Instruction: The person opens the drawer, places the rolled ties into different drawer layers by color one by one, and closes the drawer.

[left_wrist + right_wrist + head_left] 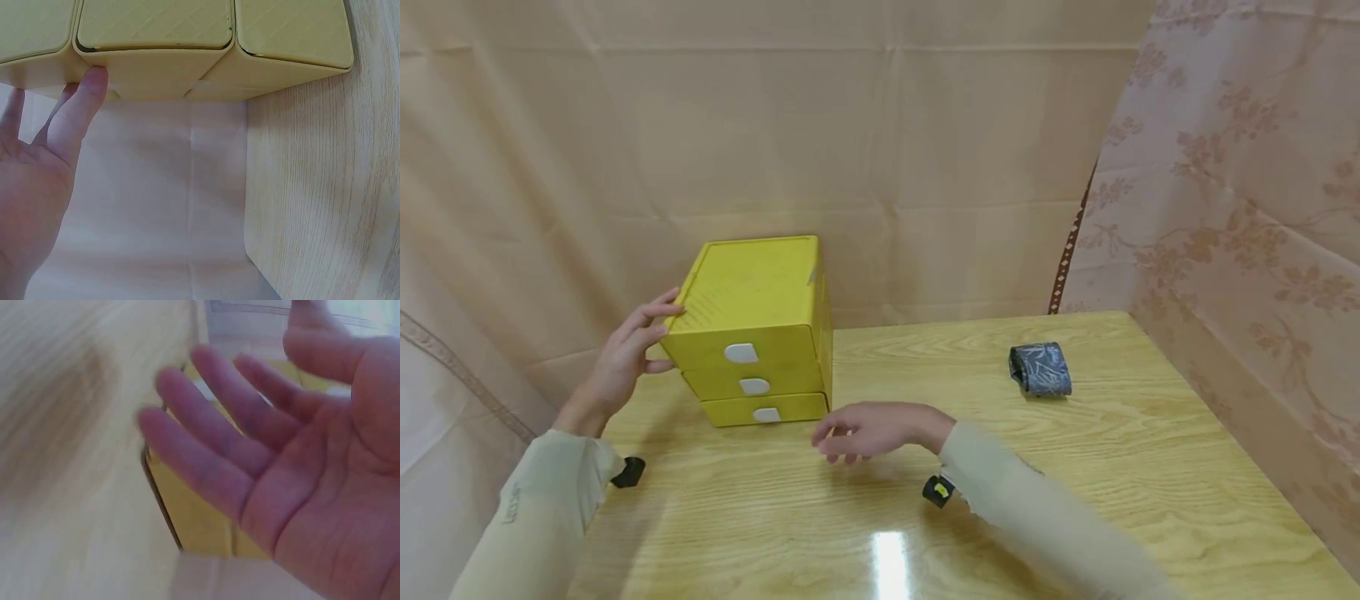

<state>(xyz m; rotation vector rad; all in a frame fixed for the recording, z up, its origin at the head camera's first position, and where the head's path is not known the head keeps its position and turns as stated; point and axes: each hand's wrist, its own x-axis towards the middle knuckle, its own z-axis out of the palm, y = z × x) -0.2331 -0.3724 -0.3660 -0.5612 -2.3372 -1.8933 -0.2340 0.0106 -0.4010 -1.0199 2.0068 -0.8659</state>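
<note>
A yellow cabinet of three drawers (752,287) stands on the table at the left, each drawer front bearing a white tab handle. All three drawers look pushed in. My left hand (625,354) rests against the cabinet's upper left edge, fingers extended; the left wrist view has the fingertips (94,81) along its side wall. Just in front of the cabinet's lower right corner is my right hand (876,429), holding nothing. In the right wrist view its fingers (206,419) are spread and slightly bent, with part of the cabinet behind them.
A folded dark blue patterned cloth item (1041,369) lies at the right rear of the wooden table (925,367). Beige curtains (940,167) hang behind the table, and a floral curtain (1247,208) closes off the right side.
</note>
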